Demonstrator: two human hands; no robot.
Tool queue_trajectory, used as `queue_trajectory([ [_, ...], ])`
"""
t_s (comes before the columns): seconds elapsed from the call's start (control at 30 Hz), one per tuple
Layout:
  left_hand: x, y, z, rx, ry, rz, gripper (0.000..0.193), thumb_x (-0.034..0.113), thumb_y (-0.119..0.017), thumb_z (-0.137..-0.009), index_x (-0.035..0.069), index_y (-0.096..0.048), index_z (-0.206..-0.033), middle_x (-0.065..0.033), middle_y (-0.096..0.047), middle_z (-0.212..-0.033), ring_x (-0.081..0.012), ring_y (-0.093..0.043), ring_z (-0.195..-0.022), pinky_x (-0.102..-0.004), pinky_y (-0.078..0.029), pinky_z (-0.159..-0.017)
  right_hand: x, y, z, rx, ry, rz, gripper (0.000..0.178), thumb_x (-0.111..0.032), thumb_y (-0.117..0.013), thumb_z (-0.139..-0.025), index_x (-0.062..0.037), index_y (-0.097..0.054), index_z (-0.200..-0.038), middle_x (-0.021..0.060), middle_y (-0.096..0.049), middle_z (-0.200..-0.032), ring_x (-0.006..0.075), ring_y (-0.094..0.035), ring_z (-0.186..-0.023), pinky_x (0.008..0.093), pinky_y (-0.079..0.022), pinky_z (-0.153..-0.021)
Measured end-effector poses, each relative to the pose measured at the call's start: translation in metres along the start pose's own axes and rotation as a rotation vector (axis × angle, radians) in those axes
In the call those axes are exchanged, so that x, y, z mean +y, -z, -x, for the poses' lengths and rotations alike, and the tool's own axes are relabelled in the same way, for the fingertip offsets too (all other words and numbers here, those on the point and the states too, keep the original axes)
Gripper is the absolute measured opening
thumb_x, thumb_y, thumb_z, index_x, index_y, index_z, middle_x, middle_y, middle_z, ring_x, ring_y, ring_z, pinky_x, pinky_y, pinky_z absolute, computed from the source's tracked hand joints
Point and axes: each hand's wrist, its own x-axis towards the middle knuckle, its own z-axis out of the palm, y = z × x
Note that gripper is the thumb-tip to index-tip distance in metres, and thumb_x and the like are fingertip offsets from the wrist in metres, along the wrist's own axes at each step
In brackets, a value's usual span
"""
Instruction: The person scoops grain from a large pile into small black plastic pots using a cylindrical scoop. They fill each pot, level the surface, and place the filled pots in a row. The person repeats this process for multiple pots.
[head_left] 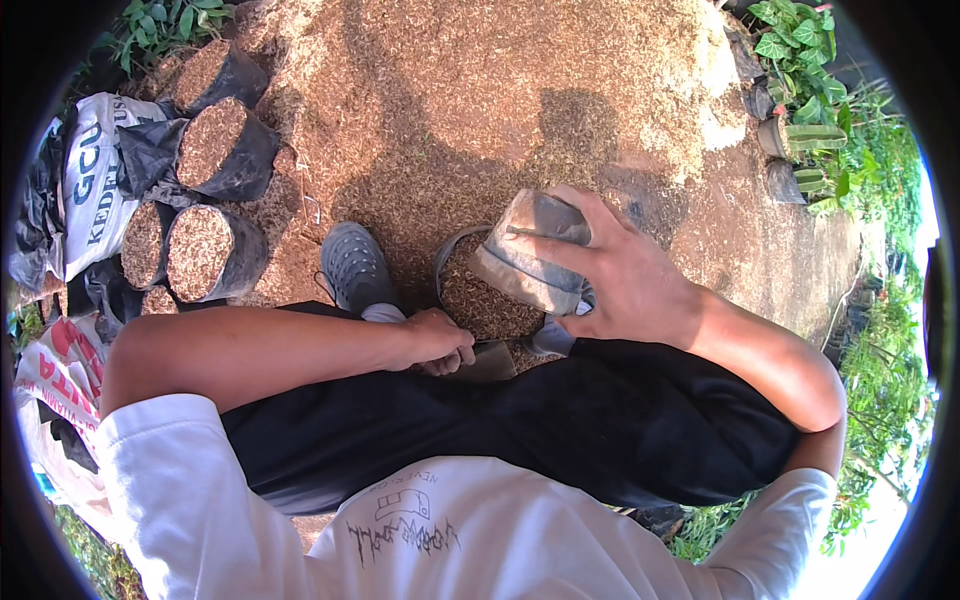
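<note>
My right hand (635,265) grips a small dusty grey pot (535,245), fingers and thumb spread round its outside. The pot is tilted, with its wider banded end toward me. It is held above a round container (446,262) that stands between my feet with loose brown husk mix (478,305) inside. At the container's near side, my left hand (443,343) is closed in a fist. From beside that fist extends a flat grey-brown blade (490,363), like a trowel's; its handle is hidden in the fingers.
Black grow bags (245,150) filled with husk mix stand at the left, beside a white printed sack (98,185). Potted plants (790,140) line the far right. Husk-strewn ground (440,110) stretches ahead. My left shoe (357,268) is just left of the container.
</note>
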Motion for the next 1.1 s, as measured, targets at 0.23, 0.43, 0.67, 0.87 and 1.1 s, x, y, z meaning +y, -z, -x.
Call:
queue_trajectory([
  [0.23, 0.047, 0.024, 0.028, -0.274, -0.062, -0.389, 0.038, 0.039, -0.072, -0.100, 0.003, -0.082, -0.107, -0.0090, -0.077, -0.090, -0.0186, -0.074, -0.083, -0.0330, -0.061, -0.077, 0.014, 0.016, -0.005, 0.033, -0.025, -0.078, 0.091, -0.019, -0.092, -0.067, -0.0204, -0.058, -0.152, 0.0249, -0.035, -0.161, 0.0454, -0.055, -0.137, 0.0519, -0.055, -0.111],
  [0.43, 0.121, 0.135, 0.040, 0.053, -0.087, -0.678, 0.038, 0.036, -0.072, -0.101, 0.002, -0.078, -0.118, -0.0144, -0.079, -0.103, -0.0248, -0.076, -0.097, -0.0363, -0.063, -0.087, 0.078, 0.019, -0.045, 0.305, -0.334, -0.281, 0.098, -0.036, -0.089, -0.078, -0.0175, -0.044, -0.163, 0.0240, -0.050, -0.154, 0.0440, -0.049, -0.145, 0.0506, -0.042, -0.123],
  [0.67, 0.171, 0.262, 0.032, 0.804, -0.025, -1.284, 0.037, 0.021, -0.049, -0.111, 0.005, -0.068, -0.137, -0.0191, -0.069, -0.135, -0.0288, -0.070, -0.122, -0.0401, -0.056, -0.110, 0.197, 0.035, -0.130, 0.004, -0.711, -0.009, 0.102, -0.062, -0.073, -0.090, -0.0086, -0.034, -0.167, 0.0247, -0.064, -0.135, 0.0363, -0.058, -0.123, 0.0431, -0.052, -0.108],
  [0.87, 0.175, 0.263, 0.006, 0.791, -0.008, -0.778, 0.047, 0.022, -0.051, -0.108, 0.005, -0.056, -0.151, -0.0236, -0.056, -0.152, -0.0340, -0.062, -0.134, -0.0435, -0.048, -0.122, 0.260, -0.016, -0.210, -0.108, -0.812, 0.039, 0.106, -0.070, -0.066, -0.092, -0.0184, -0.020, -0.173, 0.0296, -0.053, -0.142, 0.0297, -0.066, -0.086, 0.0438, -0.055, -0.098],
  [1.1, 0.187, 0.264, -0.039, 0.953, -0.090, -0.769, 0.071, 0.025, -0.057, -0.108, 0.007, -0.027, -0.169, -0.0216, -0.027, -0.174, -0.0390, -0.051, -0.147, -0.0449, -0.040, -0.129, 0.235, -0.091, -0.265, 0.034, -1.105, -0.141, 0.111, -0.063, -0.077, -0.089, -0.0256, -0.016, -0.174, 0.0379, -0.025, -0.157, 0.0328, -0.073, -0.093, 0.0407, -0.062, -0.097],
])
